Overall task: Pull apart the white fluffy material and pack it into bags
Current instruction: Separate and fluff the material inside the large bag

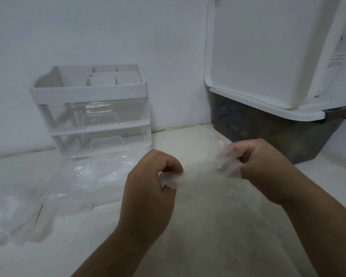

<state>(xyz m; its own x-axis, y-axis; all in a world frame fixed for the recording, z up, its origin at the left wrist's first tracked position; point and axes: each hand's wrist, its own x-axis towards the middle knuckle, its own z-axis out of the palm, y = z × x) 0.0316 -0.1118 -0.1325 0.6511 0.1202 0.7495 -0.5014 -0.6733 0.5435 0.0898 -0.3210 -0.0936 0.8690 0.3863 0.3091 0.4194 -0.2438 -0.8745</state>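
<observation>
Desk: a pale surface is seen across the lower frame, set against a white wall.
Storage bin: a dark translucent bin is placed at the right of the frame, closed by a white lid; a large white panel is propped upright on top.
Drawer organiser: a clear two-drawer unit with a white divided tray is set at the wall, centre left.
Bags: clear plastic bags are spread flat on the desk, lower left.
White fluffy material: it is stretched thin between both hands at centre frame, above the desk.
Left hand: the fingers are curled, pinching the material's left end.
Right hand: the fingers are clenched round the right end.
</observation>
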